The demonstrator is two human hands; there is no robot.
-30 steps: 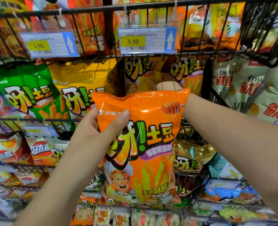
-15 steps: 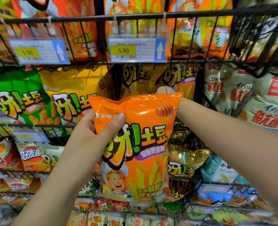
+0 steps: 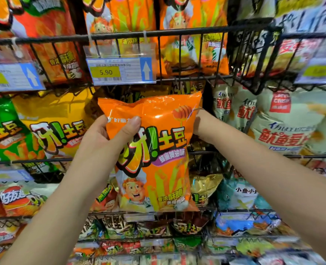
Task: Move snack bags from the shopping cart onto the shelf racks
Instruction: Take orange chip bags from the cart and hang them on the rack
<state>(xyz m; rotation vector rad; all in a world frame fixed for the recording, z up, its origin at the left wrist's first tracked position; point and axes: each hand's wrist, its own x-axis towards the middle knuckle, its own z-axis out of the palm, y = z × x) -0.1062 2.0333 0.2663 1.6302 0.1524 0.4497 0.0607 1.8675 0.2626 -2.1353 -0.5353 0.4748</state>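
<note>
I hold an orange snack bag (image 3: pixel 154 150) upright in front of the black wire shelf racks (image 3: pixel 177 33). My left hand (image 3: pixel 108 136) grips its upper left edge, thumb across the front. My right hand (image 3: pixel 200 121) reaches behind the bag's upper right corner, its fingers hidden by the bag. The bag's top sits just below the upper rack, which carries matching orange bags (image 3: pixel 192 44). The shopping cart is out of view.
A price tag reading 5.90 (image 3: pixel 120 70) hangs on the upper rack above the bag. Yellow (image 3: pixel 57 121) and green bags (image 3: pixel 1 131) fill the rack to the left, pale bags (image 3: pixel 284 121) the right. More snack racks lie below.
My view has tilted upward, so the upper rack and its orange bags now show more fully. The bag has risen a little toward that rack, and both hands kept their hold.
</note>
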